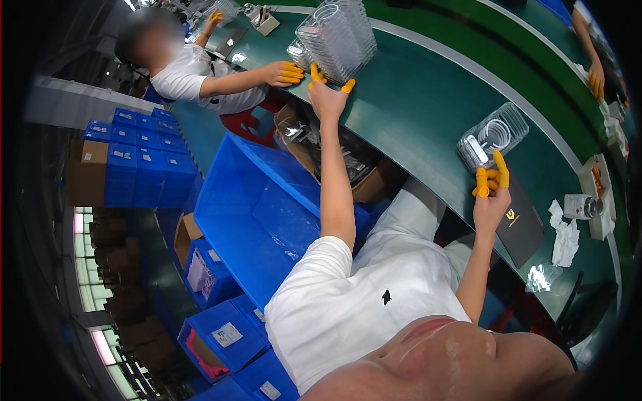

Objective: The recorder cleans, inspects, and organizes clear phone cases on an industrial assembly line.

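My left hand [328, 93], with orange finger cots, reaches far out over the green conveyor belt [414, 100]. Its spread fingers rest against the base of a tall stack of clear plastic trays [338, 37]. My right hand [491, 190], also in orange cots, sits at the belt's near edge. Its index finger points up and touches the near corner of a single clear tray [491, 137] holding a white coiled cable. The other fingers are curled, and I cannot tell whether they grip the tray.
A co-worker in white at the upper left has a cot-covered hand [284, 72] beside the same stack. Below the belt are a big blue bin [261, 214] and a cardboard box [334, 154] of bagged parts. A black booklet [518, 224] and white tissue [565, 237] lie at right. Another person's hand [594, 80] works at far right.
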Motion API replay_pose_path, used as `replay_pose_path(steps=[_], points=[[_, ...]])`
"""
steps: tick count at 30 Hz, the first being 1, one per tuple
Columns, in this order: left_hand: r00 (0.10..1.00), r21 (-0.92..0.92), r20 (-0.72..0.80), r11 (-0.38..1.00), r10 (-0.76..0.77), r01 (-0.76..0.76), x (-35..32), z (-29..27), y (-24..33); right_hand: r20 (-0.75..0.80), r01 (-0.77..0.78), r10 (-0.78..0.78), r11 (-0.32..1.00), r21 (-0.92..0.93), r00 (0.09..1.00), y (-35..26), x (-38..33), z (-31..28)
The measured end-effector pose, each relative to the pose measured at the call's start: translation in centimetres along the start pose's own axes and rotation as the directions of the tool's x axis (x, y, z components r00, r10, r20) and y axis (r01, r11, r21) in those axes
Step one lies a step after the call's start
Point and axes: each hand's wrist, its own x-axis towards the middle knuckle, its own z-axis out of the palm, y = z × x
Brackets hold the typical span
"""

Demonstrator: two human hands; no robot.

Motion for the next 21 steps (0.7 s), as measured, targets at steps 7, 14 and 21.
replay_pose_path(steps=[7,14,21], points=[[1.000,0.026,-0.006,1.000,0.008,-0.008,0.16,0.56,-1.03,0.008,-0.006,0.006,1.000,-0.019,1.000,-0.09,0.03,0.21],[1.000,0.015,-0.014,1.000,0.012,-0.011,0.03,0.38,-0.44,-0.003,0.014,-0.014,0.999,-0.031,1.000,0.37,0.08,0.13],[1.000,0.013,-0.009,1.000,0.003,-0.003,0.16,0.48,-0.79,-0.003,0.016,-0.016,0.999,-0.033,1.000,0.52,0.08,0.20]])
